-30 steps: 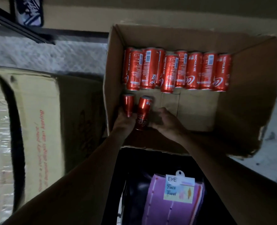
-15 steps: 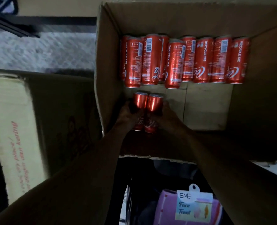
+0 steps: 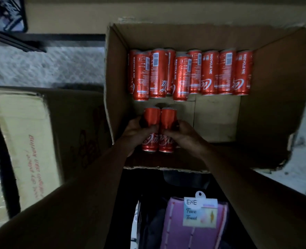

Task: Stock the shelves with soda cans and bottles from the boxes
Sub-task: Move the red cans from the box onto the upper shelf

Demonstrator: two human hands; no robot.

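Note:
An open cardboard box [image 3: 267, 108] holds a row of several slim red soda cans [image 3: 189, 74] along its far side. In front of that row, two more red cans are pressed side by side. My left hand [image 3: 134, 133] grips the left can [image 3: 151, 121] and my right hand [image 3: 186, 137] grips the right can [image 3: 168, 121]. Both cans are near the box's left wall, with their lower halves partly covered by my fingers. Whether they rest on the box floor or hang just above it I cannot tell.
A closed cardboard carton [image 3: 26, 141] with red print lies to the left. A purple face towel pack [image 3: 193, 223] sits in a dark bin below the box. Grey floor [image 3: 40, 67] shows behind and to the right. The box floor to the right of the held cans is bare cardboard.
The two cans were apart and tilted; my hands brought them together, straightened them side by side, and now wrap further around them. The view shifted slightly.

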